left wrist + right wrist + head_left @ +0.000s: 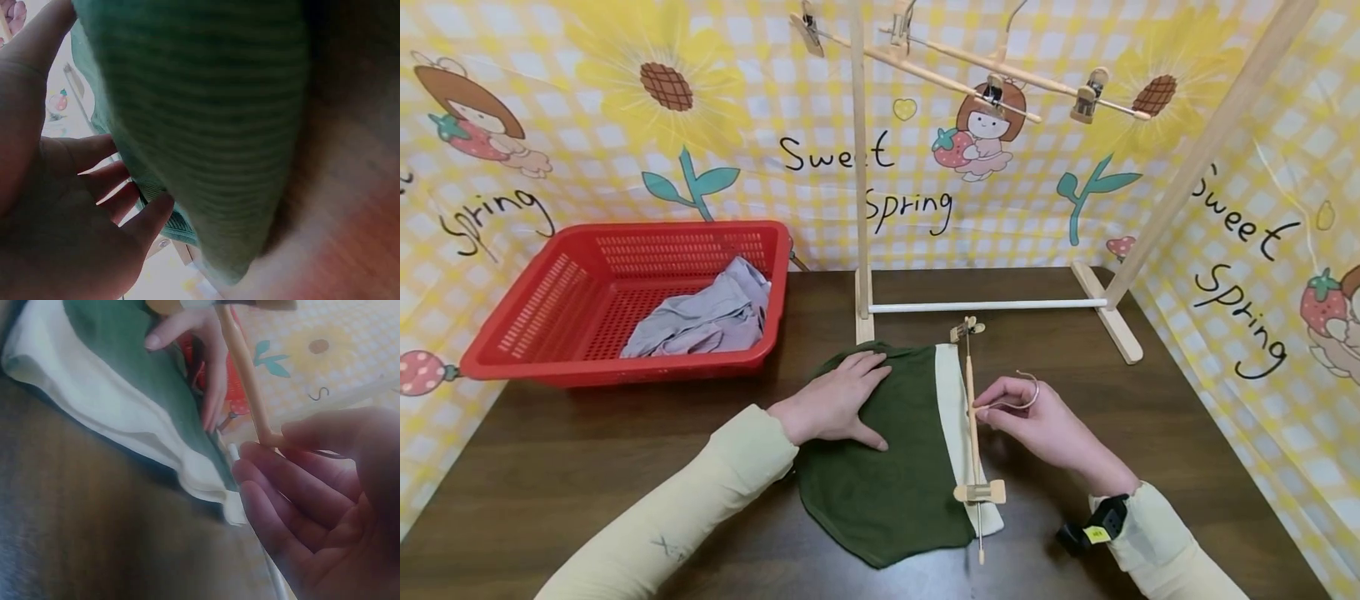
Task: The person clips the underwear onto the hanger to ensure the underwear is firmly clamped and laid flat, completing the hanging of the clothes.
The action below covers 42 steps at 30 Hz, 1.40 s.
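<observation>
A dark green garment point(895, 492) with a cream band point(953, 408) along its right edge lies on the brown table. My left hand point(838, 400) rests on its left part, fingers spread; the left wrist view shows that hand's palm side beside the ribbed green cloth point(206, 125). Between thumb and fingers my right hand point(1045, 421) pinches a wooden clip hanger point(972, 383) at the middle, by the base of its hook. The hanger stretches along the cream band, its near clip point(980, 492) overlapping the band and its far clip point(966, 330) at the band's far end.
A red plastic basket point(625, 375) at the back left holds crumpled grey and pinkish cloth point(707, 312). Behind the garment stands a wooden rack point(861, 167) with a white lower bar point(985, 306). Two more clip hangers point(1037, 79) hang at its top. Patterned cloth covers the walls.
</observation>
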Available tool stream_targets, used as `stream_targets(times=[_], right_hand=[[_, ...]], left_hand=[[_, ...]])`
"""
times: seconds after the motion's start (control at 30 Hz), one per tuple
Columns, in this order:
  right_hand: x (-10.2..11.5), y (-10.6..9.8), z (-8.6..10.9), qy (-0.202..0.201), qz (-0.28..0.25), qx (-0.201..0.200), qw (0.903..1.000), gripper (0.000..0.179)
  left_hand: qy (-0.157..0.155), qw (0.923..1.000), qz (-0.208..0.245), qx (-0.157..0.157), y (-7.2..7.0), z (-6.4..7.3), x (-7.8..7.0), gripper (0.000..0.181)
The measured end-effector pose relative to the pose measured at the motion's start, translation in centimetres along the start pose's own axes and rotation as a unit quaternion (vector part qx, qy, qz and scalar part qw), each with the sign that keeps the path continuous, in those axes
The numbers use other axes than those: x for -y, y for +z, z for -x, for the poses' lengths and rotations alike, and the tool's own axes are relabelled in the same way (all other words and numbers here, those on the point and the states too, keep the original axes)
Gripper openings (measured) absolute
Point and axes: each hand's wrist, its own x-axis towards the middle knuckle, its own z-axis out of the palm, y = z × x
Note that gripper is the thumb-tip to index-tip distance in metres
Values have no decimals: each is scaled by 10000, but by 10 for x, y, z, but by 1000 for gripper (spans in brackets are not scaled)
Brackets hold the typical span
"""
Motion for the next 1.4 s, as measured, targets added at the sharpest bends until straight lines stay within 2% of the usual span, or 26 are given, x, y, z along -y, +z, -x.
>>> stream_targets(times=[0.17, 0.4, 0.7, 0.97, 1.2, 1.4], right_hand=[[-5, 4, 3, 65, -39, 279, 9996, 5], [-12, -1, 5, 482, 50, 704, 9963, 12], [-17, -21, 9, 839, -126, 615, 9945, 18], [-24, -45, 14, 1303, 414, 449, 9896, 22], [-30, -55, 8, 1322, 999, 373, 9855, 29], [-31, -59, 3, 1484, 1890, 219, 9704, 38]], left_hand=[[12, 10000, -3, -50, 0, 0, 0, 111], [-10, 10000, -40, -47, 1, -1, 0, 112], [49, 9999, -25, -157, 2, -2, 0, 113], [-8, 9999, -29, -142, 1, -1, -1, 113], [-34, 9999, -44, -137, 1, -1, -3, 114], [-80, 9998, -78, -170, 1, -2, -3, 114]])
